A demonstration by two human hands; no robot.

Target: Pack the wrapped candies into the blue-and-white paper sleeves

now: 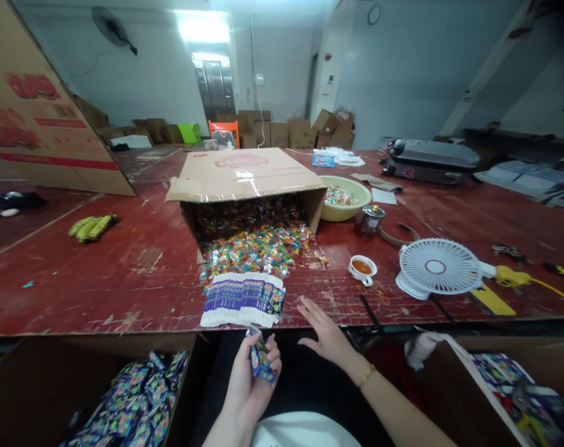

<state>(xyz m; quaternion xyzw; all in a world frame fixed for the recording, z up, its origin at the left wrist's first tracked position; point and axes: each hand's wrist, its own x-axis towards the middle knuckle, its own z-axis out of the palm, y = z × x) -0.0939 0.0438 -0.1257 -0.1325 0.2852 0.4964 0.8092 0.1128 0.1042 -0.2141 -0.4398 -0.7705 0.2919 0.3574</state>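
So the left hand (245, 377) is curled around a small blue packet (262, 365), with the thumb on one side and fingers wrapped round the other. It's upright-ish with a bit of a tilt, just in front of the near edge of the tabletop (146, 279). The right hand (327, 340) is open, fingers stretched out and thumb apart, over by that same edge, with a gold bracelet (367, 375) on the wrist.

Just beyond the left hand there's a fanned row of purple-and-white wrappers (245, 301), its right end close to the right hand's fingertips. Behind that, colourful wrapped candies (258, 248) are spilling out of a cardboard box (249, 167) lying on its side, open end facing the hands.

Past the right hand, a bit to the right, sits a white cup (355, 274) of amber liquid, then a white fan (440, 267) further right. Way out left of the left hand: some bananas (92, 228). Down below left of it, a carton (25, 385) holds a heap of similar blue packets (137, 397).
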